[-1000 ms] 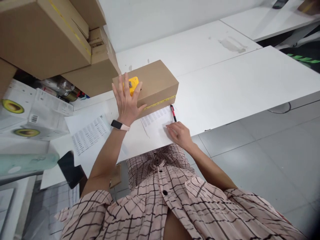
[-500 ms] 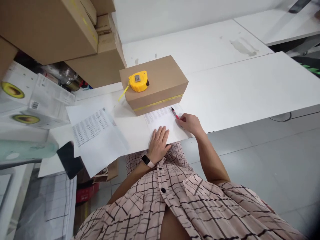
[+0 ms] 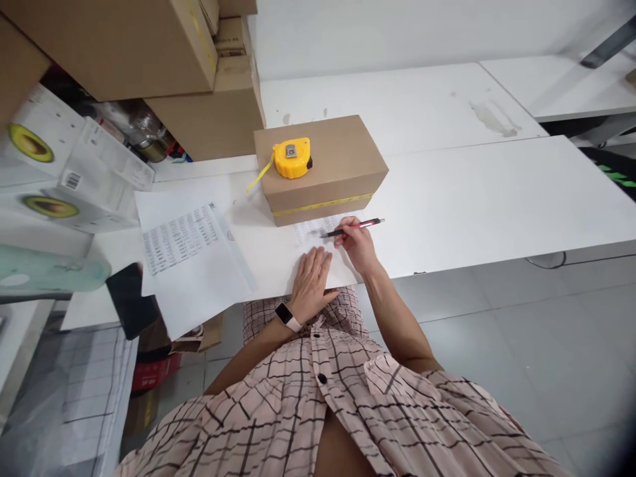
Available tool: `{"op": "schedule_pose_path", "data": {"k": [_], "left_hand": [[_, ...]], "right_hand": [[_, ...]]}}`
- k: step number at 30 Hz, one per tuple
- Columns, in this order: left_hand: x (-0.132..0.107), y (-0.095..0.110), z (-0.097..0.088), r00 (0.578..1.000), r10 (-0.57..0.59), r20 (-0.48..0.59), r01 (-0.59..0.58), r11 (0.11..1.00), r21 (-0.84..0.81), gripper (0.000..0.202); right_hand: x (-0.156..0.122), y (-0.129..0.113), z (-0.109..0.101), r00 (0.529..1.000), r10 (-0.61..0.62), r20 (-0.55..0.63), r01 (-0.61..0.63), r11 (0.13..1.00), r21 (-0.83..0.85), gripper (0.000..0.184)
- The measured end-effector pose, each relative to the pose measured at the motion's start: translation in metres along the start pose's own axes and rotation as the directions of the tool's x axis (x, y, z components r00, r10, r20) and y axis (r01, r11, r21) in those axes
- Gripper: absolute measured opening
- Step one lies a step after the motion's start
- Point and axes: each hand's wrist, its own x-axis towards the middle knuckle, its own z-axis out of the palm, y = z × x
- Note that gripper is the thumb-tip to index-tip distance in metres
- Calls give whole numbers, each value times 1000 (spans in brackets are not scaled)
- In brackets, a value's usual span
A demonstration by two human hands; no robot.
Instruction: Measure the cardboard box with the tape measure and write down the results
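My right hand (image 3: 356,244) grips a red pen (image 3: 354,228), its tip resting on a printed sheet (image 3: 318,232) at the table's near edge. My left hand (image 3: 311,281) lies flat on that same sheet, fingers stretched out, a watch on the wrist. Just beyond the sheet stands a small cardboard box (image 3: 328,167) with a strip of yellow tape along its front. A yellow tape measure (image 3: 293,158) sits on top of the box, its blade hanging off the left corner.
A second printed sheet (image 3: 186,252) lies to the left, beside a black phone (image 3: 126,298). Stacked cardboard boxes (image 3: 149,53) and white avocado-print boxes (image 3: 59,179) crowd the left. The white table (image 3: 472,185) stretches right; grey floor lies below.
My left hand left the tape measure on the box and came down flat onto the sheet. My right hand picked up the pen and now holds its tip on the paper.
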Motion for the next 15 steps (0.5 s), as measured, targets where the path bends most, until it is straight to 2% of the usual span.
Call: {"op": "schedule_pose_path", "data": {"k": [3,6,9,15], "left_hand": [[1,-7,-4,998,-56,4,56,998,40,96],[2,-9,-7,998,-63,30,61,996,62,95],[3,-8,-8,997,-68,38,65,996,62,94],[2,-8,-6,998,-60,17,59,997,58,92]], "right_hand": [[19,22,7,997,1,80,13,985,-171,44],[23,36,9,993,-88,78,109,939,-326,39],[20,39,11,984,-176,42,175,870,-461,30],[15,38,14,979,-205,19,178,799,-574,22]]}}
